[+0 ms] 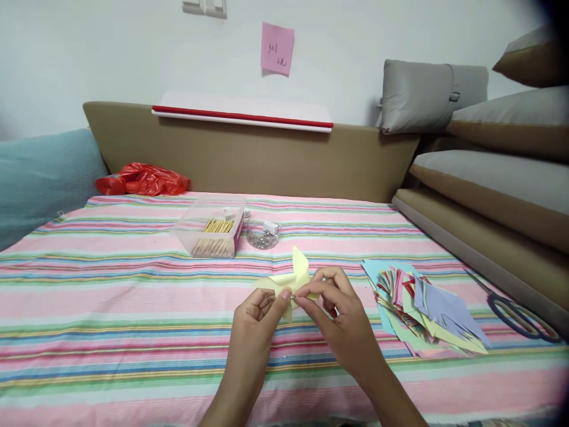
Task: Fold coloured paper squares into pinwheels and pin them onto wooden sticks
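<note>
A pale yellow paper pinwheel point(301, 267) is held up over the striped cloth, its folded blades pointing several ways. My left hand point(258, 314) pinches it near the centre, thumb in front and fingers curled behind. From the right, my right hand point(338, 305) closes thumb and forefinger on a tiny metallic pin point(293, 297) at the paper's centre; the pin is small and partly hidden by the fingertips.
Beyond the hands are a clear box point(189, 228) of wooden sticks and a round dish point(262, 239) of small metal pieces. Cut coloured paper point(427, 314) and scissors point(511, 311) lie at right. Cushions point(498, 178) line the right side; a red plastic bag point(151, 179) lies back left.
</note>
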Tool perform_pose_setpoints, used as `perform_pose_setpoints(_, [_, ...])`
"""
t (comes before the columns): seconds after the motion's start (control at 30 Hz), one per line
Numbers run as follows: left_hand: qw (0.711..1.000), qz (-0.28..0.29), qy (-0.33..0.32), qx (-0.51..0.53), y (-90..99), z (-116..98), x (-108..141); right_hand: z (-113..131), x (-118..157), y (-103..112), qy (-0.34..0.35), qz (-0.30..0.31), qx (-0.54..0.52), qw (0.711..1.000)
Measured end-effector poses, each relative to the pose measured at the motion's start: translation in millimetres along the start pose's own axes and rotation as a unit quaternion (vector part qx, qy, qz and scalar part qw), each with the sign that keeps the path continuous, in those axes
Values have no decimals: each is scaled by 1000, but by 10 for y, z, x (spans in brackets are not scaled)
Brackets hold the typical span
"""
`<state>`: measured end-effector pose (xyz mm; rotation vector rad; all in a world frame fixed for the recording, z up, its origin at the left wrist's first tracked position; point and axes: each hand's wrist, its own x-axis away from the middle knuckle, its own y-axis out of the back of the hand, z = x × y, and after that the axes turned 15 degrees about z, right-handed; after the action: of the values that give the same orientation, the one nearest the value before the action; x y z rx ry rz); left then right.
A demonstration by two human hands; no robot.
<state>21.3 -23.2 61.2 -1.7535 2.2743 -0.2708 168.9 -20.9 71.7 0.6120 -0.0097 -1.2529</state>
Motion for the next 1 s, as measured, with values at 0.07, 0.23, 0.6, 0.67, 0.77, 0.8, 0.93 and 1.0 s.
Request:
perform_pose_setpoints(0.07, [1000, -6, 0, -2, -5, -5, 5, 16, 3, 0, -6, 3, -1, 1000])
perform_pose_setpoints(0.23, [1000, -19, 1, -2, -5, -5, 12, 43, -4, -19, -17, 10, -7, 1000])
perform_pose_setpoints(0.6, [998, -17, -40, -43, -2, -6, 22, 104, -8, 21, -45, 14, -58, 997])
perform_pose_setpoints(0.67, [996, -9, -57, -73, 3, -14, 28, 116, -11, 29, -46, 14, -67, 997])
perform_pose_setpoints(0.77, [986, 2, -90, -143, 20, -27, 37, 127, -13, 36, -41, 19, -81, 996])
perform_pose_setpoints(0.8, [981, 4, -99, -166, 28, -29, 40, 130, -14, 38, -39, 21, -89, 995])
perform_pose_setpoints(0.93, [970, 21, -120, -213, 50, -38, 49, 144, -15, 46, -42, 26, -117, 992])
perform_pose_setpoints(1.0, [969, 32, -121, -211, 50, -41, 49, 151, -15, 52, -46, 25, -125, 991])
